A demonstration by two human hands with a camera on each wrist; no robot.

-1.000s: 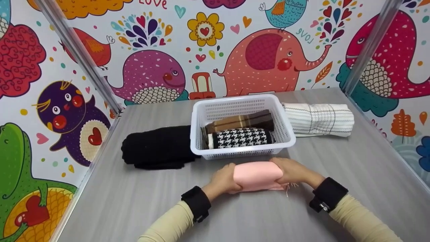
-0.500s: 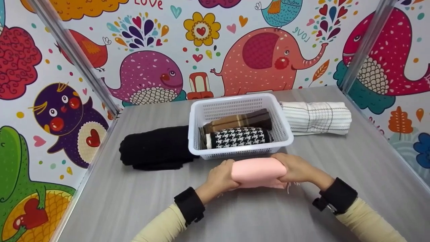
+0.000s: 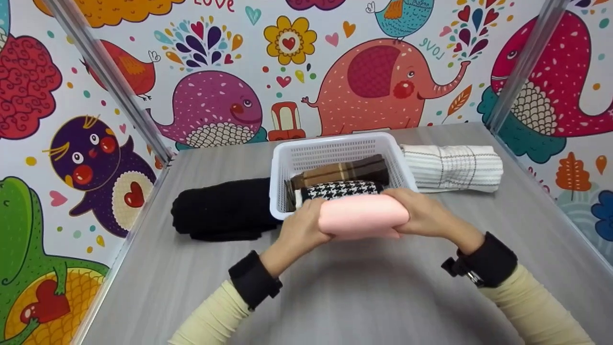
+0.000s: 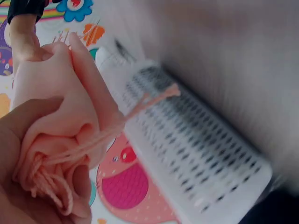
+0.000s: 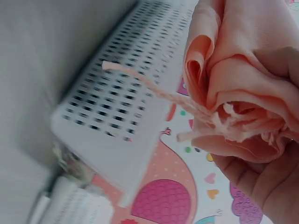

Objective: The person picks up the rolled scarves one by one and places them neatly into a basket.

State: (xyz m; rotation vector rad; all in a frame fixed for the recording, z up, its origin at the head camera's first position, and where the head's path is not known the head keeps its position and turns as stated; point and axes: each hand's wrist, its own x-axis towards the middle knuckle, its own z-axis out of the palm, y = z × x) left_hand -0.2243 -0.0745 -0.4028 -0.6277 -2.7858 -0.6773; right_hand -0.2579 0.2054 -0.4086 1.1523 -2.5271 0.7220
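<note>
A pale pink scarf (image 3: 361, 214), rolled into a soft, thick bundle, is held up above the grey wood-grain worktop (image 3: 373, 306), close to the near side of a white perforated plastic basket (image 3: 306, 157) and hiding part of its front in the head view. The fabric looks smooth and matte, rounded on top, with a loose fold hanging below. At each end the layers show as uneven spirals, with twisted fringe (image 4: 52, 179) spilling out (one long strand sticks well out at either end). The left hand (image 3: 302, 225) grips one end, its thumb sunk into the cloth and the fingers curled beneath; the right hand (image 3: 424, 213) clasps the other end likewise, both closed only as far as the bulky roll allows. Inside the basket lie a black-and-white houndstooth roll (image 3: 342, 189) and, behind it, a brown plaid roll (image 3: 340, 172). A black cloth roll (image 3: 222, 208) rests left of the basket, a white checked roll (image 3: 455, 167) right of it.
</note>
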